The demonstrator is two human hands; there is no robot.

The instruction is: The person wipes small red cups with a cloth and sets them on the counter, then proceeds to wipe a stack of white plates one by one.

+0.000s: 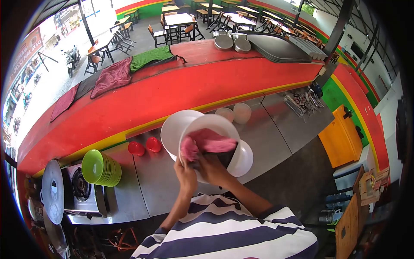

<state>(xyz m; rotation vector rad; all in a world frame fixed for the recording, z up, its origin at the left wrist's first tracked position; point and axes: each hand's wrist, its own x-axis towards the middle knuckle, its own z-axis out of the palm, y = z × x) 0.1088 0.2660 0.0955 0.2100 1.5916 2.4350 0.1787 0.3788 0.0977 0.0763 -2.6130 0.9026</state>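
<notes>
A white bowl (221,122) is tilted up in front of me, its inside facing me. My left hand (186,175) grips its lower left rim, fingers closed on it. Inside the bowl, my right hand (210,167) is closed on a pink and dark cloth (215,141) that lies against the inner surface. Behind and to the left is another white bowl (170,129), and a smaller white bowl (244,159) shows at the lower right. Two red cups (153,144) stand left of the bowls.
Stacked green bowls (103,168) stand beside a gas stove (82,190) on the left of the steel counter (159,190). Two translucent containers (242,113) sit behind the bowls. Cutlery (304,103) lies at the right. Cloths and metal trays (276,46) are on the red ledge (194,73).
</notes>
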